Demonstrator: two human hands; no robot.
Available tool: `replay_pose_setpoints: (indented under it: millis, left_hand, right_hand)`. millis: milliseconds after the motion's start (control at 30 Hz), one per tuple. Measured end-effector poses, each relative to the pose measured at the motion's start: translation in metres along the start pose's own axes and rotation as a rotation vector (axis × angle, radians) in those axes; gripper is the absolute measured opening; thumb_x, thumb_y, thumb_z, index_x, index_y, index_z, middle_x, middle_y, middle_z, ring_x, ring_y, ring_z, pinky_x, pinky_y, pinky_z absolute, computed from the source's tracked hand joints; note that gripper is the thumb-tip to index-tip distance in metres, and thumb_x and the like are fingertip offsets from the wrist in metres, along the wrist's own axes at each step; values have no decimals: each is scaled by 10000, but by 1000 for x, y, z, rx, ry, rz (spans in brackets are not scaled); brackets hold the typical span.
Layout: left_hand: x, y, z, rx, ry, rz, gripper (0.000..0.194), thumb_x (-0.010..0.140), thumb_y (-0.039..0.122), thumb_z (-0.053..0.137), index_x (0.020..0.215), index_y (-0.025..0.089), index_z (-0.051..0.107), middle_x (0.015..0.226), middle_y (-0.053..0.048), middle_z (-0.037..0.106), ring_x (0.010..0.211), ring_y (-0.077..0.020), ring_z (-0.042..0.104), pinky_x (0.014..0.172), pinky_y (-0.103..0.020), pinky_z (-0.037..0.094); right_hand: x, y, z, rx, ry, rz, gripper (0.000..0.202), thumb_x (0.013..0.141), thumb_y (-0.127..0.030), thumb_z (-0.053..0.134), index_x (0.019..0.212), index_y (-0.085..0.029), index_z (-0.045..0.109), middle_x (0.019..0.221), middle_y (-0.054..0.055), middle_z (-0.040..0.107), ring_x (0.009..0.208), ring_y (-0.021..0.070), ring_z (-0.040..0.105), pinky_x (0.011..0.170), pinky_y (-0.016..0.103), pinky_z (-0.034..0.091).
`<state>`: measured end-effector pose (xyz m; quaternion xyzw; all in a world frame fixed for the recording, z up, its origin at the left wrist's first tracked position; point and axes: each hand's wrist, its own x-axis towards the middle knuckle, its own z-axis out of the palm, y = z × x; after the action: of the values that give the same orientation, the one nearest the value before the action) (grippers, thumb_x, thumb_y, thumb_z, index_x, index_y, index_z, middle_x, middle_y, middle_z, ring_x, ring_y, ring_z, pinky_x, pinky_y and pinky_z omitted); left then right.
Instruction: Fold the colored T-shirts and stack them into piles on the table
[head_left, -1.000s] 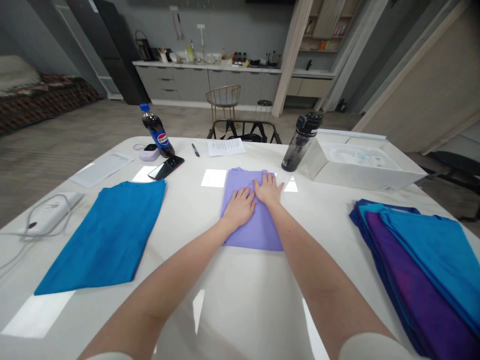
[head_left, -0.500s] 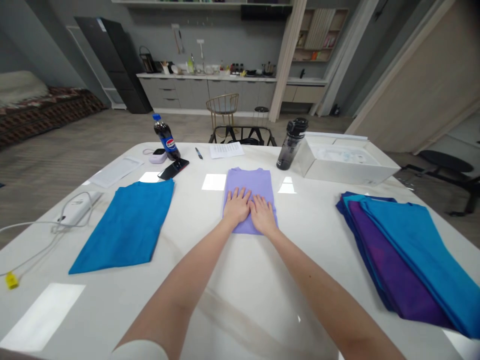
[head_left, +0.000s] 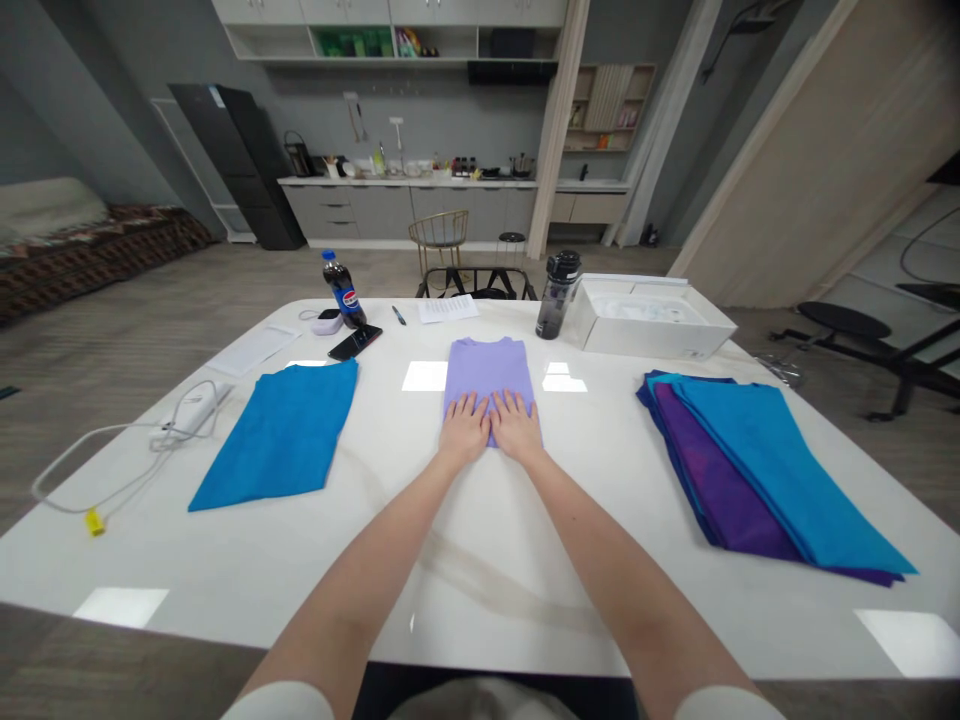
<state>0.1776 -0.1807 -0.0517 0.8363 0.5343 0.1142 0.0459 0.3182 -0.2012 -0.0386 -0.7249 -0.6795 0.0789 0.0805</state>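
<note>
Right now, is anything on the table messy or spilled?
Nothing looks spilled or broken. The clothes pile on the right looks askew: its layers fan out instead of lining up. The white cable on the left lies in loose loops. The lavender shirt under the left hand and right hand looks neat.

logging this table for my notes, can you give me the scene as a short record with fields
Surface: white table
Hands: left hand and right hand palm down, side by side
Under hands: lavender shirt, folded, covered on its near half
Left: blue garment; phone and cola bottle beyond
Right: garment stack, blue and purple; white box beyond
Far edge: pen, printed sheet
</note>
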Motion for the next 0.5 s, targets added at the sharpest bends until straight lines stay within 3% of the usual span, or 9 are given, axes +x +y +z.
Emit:
replay_pose_setpoints:
  millis: [167, 333, 500]
  left_hand:
    - [-22, -7, -5, 29, -29, 19, 625, 1054, 510, 257, 1596, 221, 375, 1676, -93, 295, 1557, -287, 247, 1272, -464, 182]
    - [-55, -9, -7, 18, -53, -41, 621, 1052, 498, 268, 1609, 233, 338, 1685, -98, 266, 1561, -312, 226, 1256, -539, 193]
    - [-77, -16, -3, -83, 25, -71, 613, 1035, 443, 374, 1585, 173, 359, 1664, -156, 303, 1549, -308, 260, 1261, -542, 168]
  right_hand:
    - [-24, 14, 0, -19, -20, 2, 613, 1062, -511, 178, 1631, -306, 282, 1703, 19, 217, 1562, 294, 161, 1224, 621, 72]
    - [-57, 29, 1, -34, 0, -7, 610, 1067, -518, 183, 1631, -307, 280, 1707, 31, 207, 1562, 290, 150, 1225, 595, 70]
    - [-85, 34, -2, -8, 83, 30, 600, 1066, -501, 256, 1604, -252, 349, 1675, 89, 300, 1523, 295, 243, 1211, 557, 122]
